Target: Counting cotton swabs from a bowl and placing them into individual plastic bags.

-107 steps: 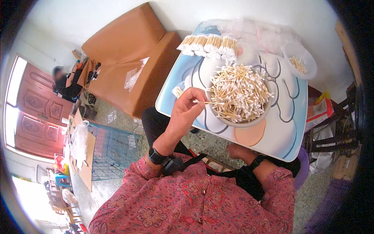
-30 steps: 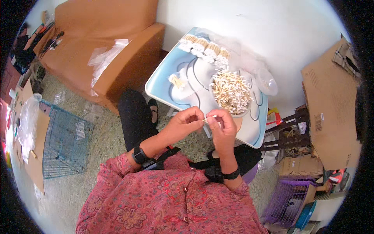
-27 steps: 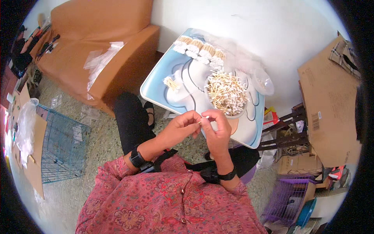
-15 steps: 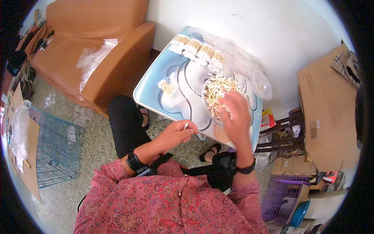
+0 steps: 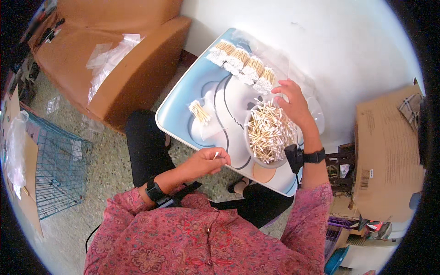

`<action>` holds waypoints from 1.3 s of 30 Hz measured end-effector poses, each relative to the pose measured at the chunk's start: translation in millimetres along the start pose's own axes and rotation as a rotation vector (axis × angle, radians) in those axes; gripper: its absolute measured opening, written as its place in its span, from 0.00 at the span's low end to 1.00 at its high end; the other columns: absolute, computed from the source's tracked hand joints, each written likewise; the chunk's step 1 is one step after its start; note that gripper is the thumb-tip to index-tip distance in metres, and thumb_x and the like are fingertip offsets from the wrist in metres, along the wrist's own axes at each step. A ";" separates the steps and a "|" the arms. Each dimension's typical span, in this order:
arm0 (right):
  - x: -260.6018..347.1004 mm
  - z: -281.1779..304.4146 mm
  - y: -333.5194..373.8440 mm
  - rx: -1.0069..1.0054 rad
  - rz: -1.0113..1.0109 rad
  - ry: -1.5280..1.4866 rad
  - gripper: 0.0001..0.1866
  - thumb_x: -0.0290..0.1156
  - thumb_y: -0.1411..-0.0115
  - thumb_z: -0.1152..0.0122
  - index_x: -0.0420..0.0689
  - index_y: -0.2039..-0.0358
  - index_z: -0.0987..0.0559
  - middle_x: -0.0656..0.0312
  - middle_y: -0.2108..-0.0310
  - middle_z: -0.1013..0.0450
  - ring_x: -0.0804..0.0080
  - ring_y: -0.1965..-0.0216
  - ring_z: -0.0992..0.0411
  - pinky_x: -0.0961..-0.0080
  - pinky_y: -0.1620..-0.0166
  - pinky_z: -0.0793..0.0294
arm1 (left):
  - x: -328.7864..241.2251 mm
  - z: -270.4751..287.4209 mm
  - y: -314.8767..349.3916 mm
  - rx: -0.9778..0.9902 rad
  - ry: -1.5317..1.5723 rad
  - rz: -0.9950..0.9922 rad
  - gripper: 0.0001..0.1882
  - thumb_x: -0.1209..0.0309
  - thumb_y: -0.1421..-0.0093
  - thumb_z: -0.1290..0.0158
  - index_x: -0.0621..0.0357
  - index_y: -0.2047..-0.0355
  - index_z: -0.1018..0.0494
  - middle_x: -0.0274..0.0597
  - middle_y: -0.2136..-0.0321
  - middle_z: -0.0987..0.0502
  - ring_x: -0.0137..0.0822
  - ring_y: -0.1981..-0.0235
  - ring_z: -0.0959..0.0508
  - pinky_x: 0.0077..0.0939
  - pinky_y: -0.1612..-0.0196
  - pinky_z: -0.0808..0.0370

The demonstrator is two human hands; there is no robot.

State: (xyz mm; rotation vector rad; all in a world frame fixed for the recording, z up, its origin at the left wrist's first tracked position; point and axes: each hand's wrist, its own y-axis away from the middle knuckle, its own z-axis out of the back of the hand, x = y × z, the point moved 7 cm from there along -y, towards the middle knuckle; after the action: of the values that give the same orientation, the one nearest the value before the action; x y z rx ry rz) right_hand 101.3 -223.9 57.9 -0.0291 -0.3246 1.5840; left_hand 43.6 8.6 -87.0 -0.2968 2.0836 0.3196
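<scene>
My left hand [image 5: 208, 161] is closed in front of the table's near edge, with the white tip of a cotton swab [image 5: 216, 156] poking up from its fingers. Over the far rim of a round bowl [image 5: 249, 145], my right hand [image 5: 293, 101] reaches with fingers apart, and I see nothing between them. The bowl is heaped with loose cotton swabs [image 5: 271, 130]. Just beyond the right fingertips lies a row of several swab bundles [image 5: 251, 71]. A smaller bunch of swabs [image 5: 200, 113] rests on a clear plastic bag [image 5: 214, 130] at the table's left.
The light blue table [image 5: 176, 103] stands against a white wall. Clear plastic [image 5: 268, 50] lies along its far side, and a pale dish [image 5: 317, 112] is partly behind my right forearm. A brown armchair [image 5: 137, 82] is at left; a cardboard box [image 5: 387, 151] stands at right.
My right hand has risen out of the swab bowl and moved away from me, to its far side. The left hand stays nearly in place with its swab. The view has shifted slightly.
</scene>
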 end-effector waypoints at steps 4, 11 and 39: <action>6.4 -21.5 -35.5 0.213 -0.009 0.024 0.12 0.39 0.48 0.45 0.46 0.71 0.21 0.52 0.58 0.29 0.50 0.49 0.37 0.59 0.47 0.39 | 0.6 1.5 -4.5 0.012 0.028 0.031 0.06 0.71 0.40 0.56 0.58 0.66 0.31 0.25 0.84 0.40 0.18 0.83 0.41 0.13 0.81 0.46; -6.0 -68.6 -52.5 0.558 -0.240 0.364 0.20 0.47 0.56 0.37 0.41 0.77 0.20 0.53 0.74 0.25 0.59 0.69 0.27 0.66 0.64 0.29 | 4.1 9.5 -5.3 0.038 0.089 0.023 0.05 0.72 0.41 0.56 0.58 0.66 0.31 0.25 0.84 0.39 0.18 0.83 0.41 0.14 0.81 0.46; 15.3 26.3 28.5 -0.177 -0.178 -0.382 0.08 0.32 0.46 0.44 0.42 0.68 0.22 0.57 0.54 0.30 0.66 0.51 0.34 0.72 0.48 0.37 | 3.5 -23.3 19.7 0.073 0.026 -0.018 0.07 0.68 0.40 0.53 0.58 0.66 0.30 0.26 0.84 0.38 0.19 0.83 0.40 0.13 0.80 0.45</action>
State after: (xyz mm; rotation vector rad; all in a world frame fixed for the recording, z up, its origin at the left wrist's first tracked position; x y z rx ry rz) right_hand 67.1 -213.9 79.5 0.1643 -0.7455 1.3754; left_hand 16.6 18.7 -76.4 -0.2767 2.1119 0.2294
